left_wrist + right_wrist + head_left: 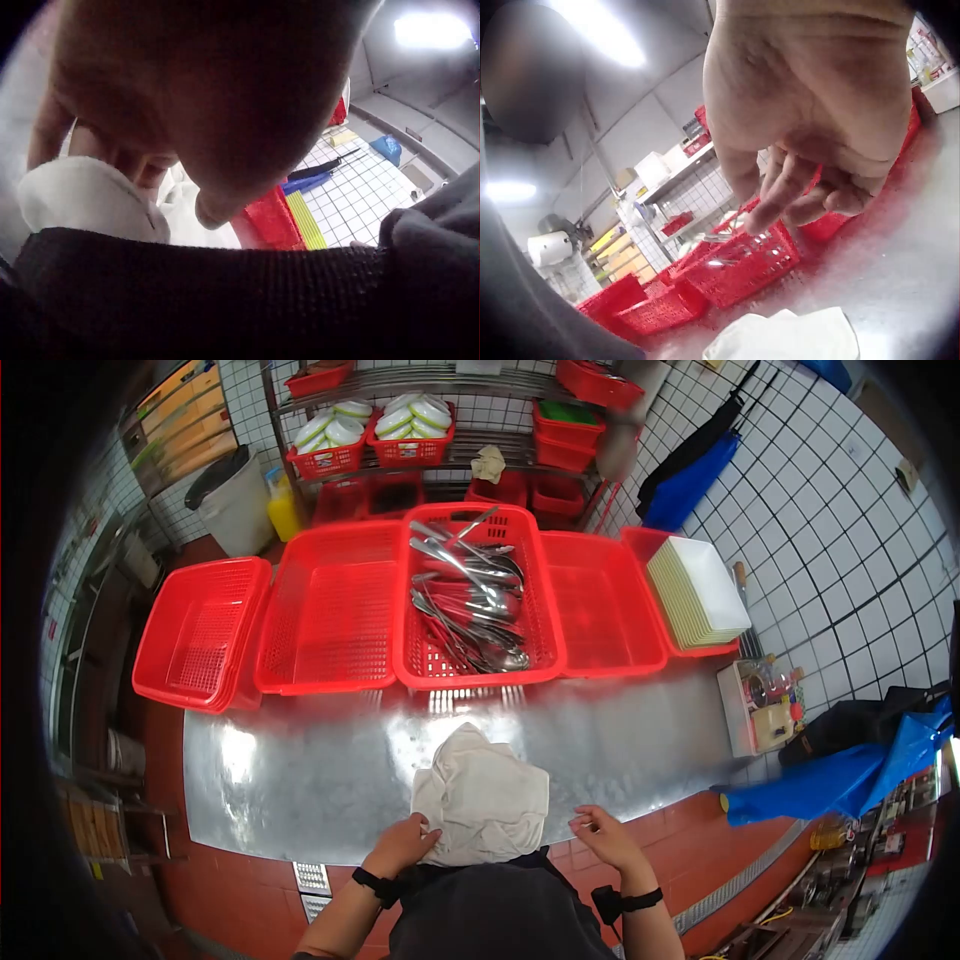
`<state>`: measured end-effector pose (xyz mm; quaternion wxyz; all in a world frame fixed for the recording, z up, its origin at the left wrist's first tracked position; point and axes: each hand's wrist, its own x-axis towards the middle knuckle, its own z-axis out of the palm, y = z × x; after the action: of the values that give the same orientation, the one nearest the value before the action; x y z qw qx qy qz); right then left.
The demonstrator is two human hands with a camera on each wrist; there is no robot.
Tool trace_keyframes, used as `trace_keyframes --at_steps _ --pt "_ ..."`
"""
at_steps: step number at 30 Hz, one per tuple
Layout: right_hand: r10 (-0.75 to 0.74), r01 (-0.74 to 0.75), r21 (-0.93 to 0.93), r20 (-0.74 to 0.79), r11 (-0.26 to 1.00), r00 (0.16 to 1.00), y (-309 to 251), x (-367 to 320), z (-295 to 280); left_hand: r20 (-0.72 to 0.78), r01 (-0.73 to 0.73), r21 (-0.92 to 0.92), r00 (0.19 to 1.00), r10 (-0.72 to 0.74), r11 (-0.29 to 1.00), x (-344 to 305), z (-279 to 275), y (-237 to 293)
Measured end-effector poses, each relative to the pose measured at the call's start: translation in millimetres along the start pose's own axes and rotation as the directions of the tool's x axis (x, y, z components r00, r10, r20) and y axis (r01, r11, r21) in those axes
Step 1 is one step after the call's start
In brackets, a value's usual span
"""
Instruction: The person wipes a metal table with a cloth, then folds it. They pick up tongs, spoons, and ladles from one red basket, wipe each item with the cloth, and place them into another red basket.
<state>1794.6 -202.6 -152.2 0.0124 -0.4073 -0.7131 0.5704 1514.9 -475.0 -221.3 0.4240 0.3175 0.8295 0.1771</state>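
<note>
A crumpled off-white cloth [485,795] lies at the front edge of the steel table. My left hand [402,843] is at its lower left edge, holding it. In the left wrist view the fingers [90,142] go behind a fold of the cloth [86,199], with the thumb on the nearer side. My right hand [608,837] hovers to the right of the cloth, apart from it. Its fingers [780,196] hang loosely bent with nothing in them, and the cloth [787,337] shows below it in the right wrist view.
Behind the cloth a row of red baskets spans the steel table [300,760]. The middle basket [480,678] holds a heap of metal cutlery. Stacked pale trays [700,595] fill the right one. A box with bottles [750,710] stands at the table's right end.
</note>
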Motion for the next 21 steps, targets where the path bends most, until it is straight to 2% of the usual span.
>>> trace_keyframes --at_steps 2,3,5,6,7,9,12,15,19,21 --pt "0.071 -0.064 -0.054 0.129 0.996 0.989 9 3 10 0.002 -0.024 0.039 1.000 0.024 0.999 6 -4 3" --pt "0.078 -0.073 -0.049 0.120 0.996 0.990 11 7 14 0.004 -0.043 0.071 0.999 0.043 0.997 7 -5 6" --pt "0.106 -0.050 -0.206 0.268 0.977 0.958 9 11 23 0.074 -0.007 0.066 0.997 0.002 0.998 3 -12 19" --pt "0.074 -0.011 -0.197 0.316 0.980 0.946 12 14 28 0.126 0.036 0.059 0.991 -0.043 0.998 1 -13 23" --pt "0.082 -0.019 -0.194 0.318 0.981 0.945 14 15 31 0.134 0.040 0.061 0.990 -0.048 0.997 1 -9 21" --pt "0.105 0.031 -0.343 0.370 0.939 0.923 12 25 36 0.089 -0.001 0.139 0.996 -0.012 0.990 3 2 14" --pt "0.103 0.058 -0.360 0.411 0.931 0.906 2 35 47 0.054 -0.048 0.156 0.998 0.040 0.987 7 19 -6" --pt "0.131 0.027 -0.297 0.500 0.954 0.856 -2 42 60 0.124 -0.027 0.161 0.992 0.007 0.987 -7 7 6" --pt "0.131 0.068 -0.292 0.608 0.954 0.783 34 60 99 0.204 0.056 0.180 0.974 -0.093 0.982 -9 11 0" --pt "0.065 0.201 -0.317 0.664 0.927 0.745 35 63 111 0.140 -0.049 0.188 0.990 0.022 0.981 -14 20 -6"
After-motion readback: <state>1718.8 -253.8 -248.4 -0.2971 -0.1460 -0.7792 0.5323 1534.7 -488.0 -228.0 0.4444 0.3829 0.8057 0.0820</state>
